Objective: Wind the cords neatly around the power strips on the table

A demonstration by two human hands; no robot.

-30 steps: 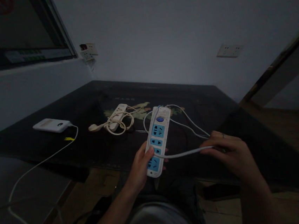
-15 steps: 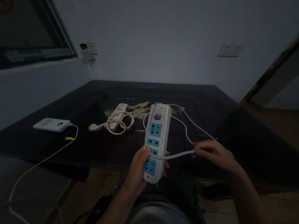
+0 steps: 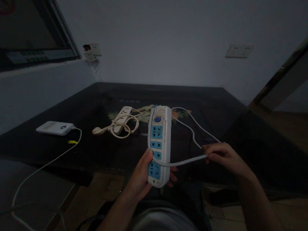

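Note:
My left hand (image 3: 143, 172) grips the lower end of a white power strip (image 3: 167, 139) with blue sockets and a round blue switch. Its thumb presses the cord against the strip's left side, and fingertips show past the right edge. From under that thumb the white power cord (image 3: 184, 161) runs across the strip's face to my right hand (image 3: 220, 156), which pinches it between thumb and fingers. More of the cord loops behind, from the strip's upper right to the right hand. The strip is held tilted above the table's front part.
On the dark glossy table (image 3: 87, 103) lies a smaller power strip (image 3: 123, 116) with its cord coiled over it and a plug (image 3: 98, 130) beside it. A white power bank (image 3: 55, 128) sits at left, its cable (image 3: 39, 170) hanging over the edge. Wall sockets (image 3: 239, 51) are behind.
My right hand has moved slightly right with the cord, lengthening the stretch across the strip. The power strip has turned a little more upright and shifted slightly left.

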